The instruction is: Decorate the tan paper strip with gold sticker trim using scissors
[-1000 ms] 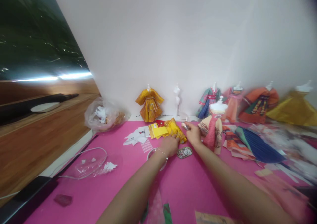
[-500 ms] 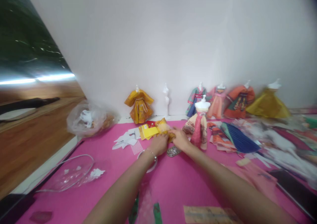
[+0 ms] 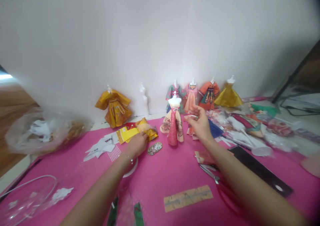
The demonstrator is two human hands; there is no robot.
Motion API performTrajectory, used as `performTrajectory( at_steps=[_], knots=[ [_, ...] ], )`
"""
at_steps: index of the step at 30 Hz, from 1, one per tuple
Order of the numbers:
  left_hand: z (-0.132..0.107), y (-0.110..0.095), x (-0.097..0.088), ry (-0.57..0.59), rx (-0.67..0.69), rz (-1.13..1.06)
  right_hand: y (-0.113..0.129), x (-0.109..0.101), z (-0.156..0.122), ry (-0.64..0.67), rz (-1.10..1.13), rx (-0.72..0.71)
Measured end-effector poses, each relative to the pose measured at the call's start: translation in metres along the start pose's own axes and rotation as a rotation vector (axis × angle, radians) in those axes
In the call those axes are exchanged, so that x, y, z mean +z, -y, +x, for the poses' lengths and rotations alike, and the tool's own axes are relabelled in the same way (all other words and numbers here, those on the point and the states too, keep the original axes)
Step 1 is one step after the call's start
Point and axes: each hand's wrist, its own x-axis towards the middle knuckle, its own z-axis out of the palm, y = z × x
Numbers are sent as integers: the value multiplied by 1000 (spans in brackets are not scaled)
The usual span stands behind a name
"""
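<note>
My left hand [image 3: 138, 144] rests at the near edge of a crumpled yellow cloth piece [image 3: 150, 132], its fingers pressed together on it. To the right, my right hand [image 3: 200, 121] is raised, thumb and fingers pinched around a small pale strip [image 3: 189, 115] that is too blurred to name. Between the hands stands a white doll form in a cream and pink dress [image 3: 173, 126]. A speckled oval hair clip or case [image 3: 154, 148] lies by my left fingers. Flat yellow pieces [image 3: 127, 133] lie beside the crumpled cloth.
Dressed doll forms, one in a mustard robe [image 3: 113, 108], line the wall with a bare form [image 3: 144, 99]. Red-handled scissors [image 3: 210, 172], a patterned strip [image 3: 188, 198] and a black flat object [image 3: 260, 171] lie on the pink mat [image 3: 155, 176]. A clear bag [image 3: 25, 132] sits left.
My right hand has left the yellow cloth and moved right, past the cream and pink dress. My left hand stays at the cloth. The view has turned right, showing the scissors.
</note>
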Motion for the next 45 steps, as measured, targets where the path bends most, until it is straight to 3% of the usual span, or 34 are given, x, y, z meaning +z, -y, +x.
performTrajectory(
  at_steps=[4,11,19,28,37,45],
  knots=[
    [-6,-1,-4,-4,2,3,1,-2,32,122,33,51],
    [-17,-2,-12,-30,-1,-48,31,10,82,342,44,52],
    [-44,16,-31,-155,-30,-129,27,34,99,491,-79,15],
    [-95,33,-47,-278,-135,-187,35,7,129,481,-153,-26],
    [-140,51,-28,-292,-112,-212,25,-11,143,496,-194,-22],
    [-161,46,-19,-233,-104,-218,29,-10,133,532,-161,5]
  ],
)
